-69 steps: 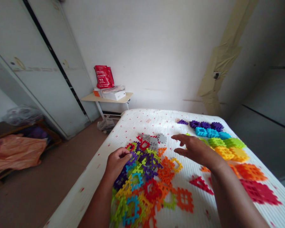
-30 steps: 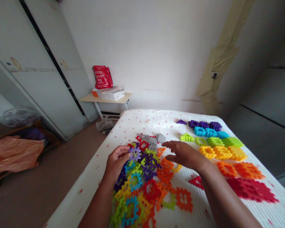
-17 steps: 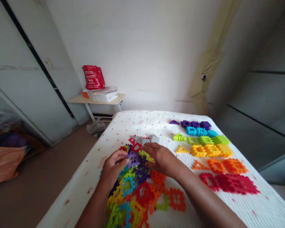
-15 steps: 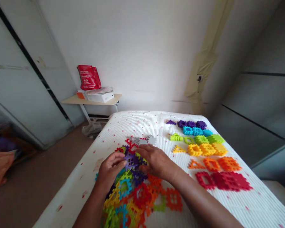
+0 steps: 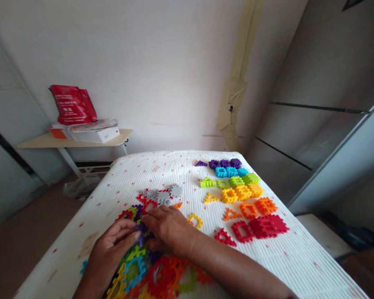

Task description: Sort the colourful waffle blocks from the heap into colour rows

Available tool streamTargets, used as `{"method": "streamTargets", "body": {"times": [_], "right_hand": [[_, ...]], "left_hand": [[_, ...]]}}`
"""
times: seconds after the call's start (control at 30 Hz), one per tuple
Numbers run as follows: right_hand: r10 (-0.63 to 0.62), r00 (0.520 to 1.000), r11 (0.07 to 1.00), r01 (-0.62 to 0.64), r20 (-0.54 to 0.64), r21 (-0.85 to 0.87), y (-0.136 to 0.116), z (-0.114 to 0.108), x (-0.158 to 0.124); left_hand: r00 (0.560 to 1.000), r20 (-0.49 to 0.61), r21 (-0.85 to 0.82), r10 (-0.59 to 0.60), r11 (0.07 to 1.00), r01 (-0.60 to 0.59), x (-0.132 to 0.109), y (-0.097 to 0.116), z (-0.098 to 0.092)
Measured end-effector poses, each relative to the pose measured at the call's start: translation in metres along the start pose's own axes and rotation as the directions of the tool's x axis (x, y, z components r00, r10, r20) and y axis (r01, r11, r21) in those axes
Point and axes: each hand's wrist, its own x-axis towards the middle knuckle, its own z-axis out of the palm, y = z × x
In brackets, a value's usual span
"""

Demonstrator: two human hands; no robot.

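Observation:
My left hand (image 5: 110, 247) is closed, pinching a purple notched plastic building piece (image 5: 139, 233) between thumb and fingers over the pile. The window bars it showed earlier are hard to make out now. My right hand (image 5: 171, 230) reaches across the same spot, palm down, thumb apart from the fingers, its fingertips over the pieces and partly hidden. Under and around both hands lies a mixed pile of notched pieces, among them a blue frame (image 5: 134, 272), a red gear-edged piece (image 5: 162, 274) and a yellow piece (image 5: 116, 284). Grey pieces (image 5: 163, 197) lie just beyond.
Sorted rows stand on the right of the white bedspread (image 5: 174, 166): purple (image 5: 225, 164), blue (image 5: 231, 171), green (image 5: 236, 181), yellow (image 5: 243, 192), orange (image 5: 248, 210) and red (image 5: 243, 231). A side table (image 5: 40, 141) with a red bag (image 5: 71, 104) is far left.
The view has swung right, so everything appears further left. The purple piece in my left hand has tilted from face-on. A yellow frame and a red triangle, earlier behind my right arm, now show.

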Motion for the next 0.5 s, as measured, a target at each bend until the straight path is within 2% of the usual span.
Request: {"method": "streamTargets", "body": {"times": [0.27,0.4,0.5], "right_hand": [[0.007,1.0,0.997,-0.008,-0.009,-0.075,-0.0024,-0.0004,-0.0003],[-0.002,1.0,0.997,0.003,0.013,-0.078,-0.0035,0.001,0.0008],[0.018,1.0,0.996,-0.017,0.013,-0.089,0.0052,-0.0058,0.0017]], "left_hand": [[1.0,0.02,0.027,-0.008,1.0,0.007,0.0049,-0.0065,-0.0033],[1.0,0.003,0.05,-0.018,0.999,0.018,0.0022,-0.0024,-0.002],[0.999,0.003,0.024,-0.04,0.999,0.04,-0.0006,0.0029,0.0007]]}}
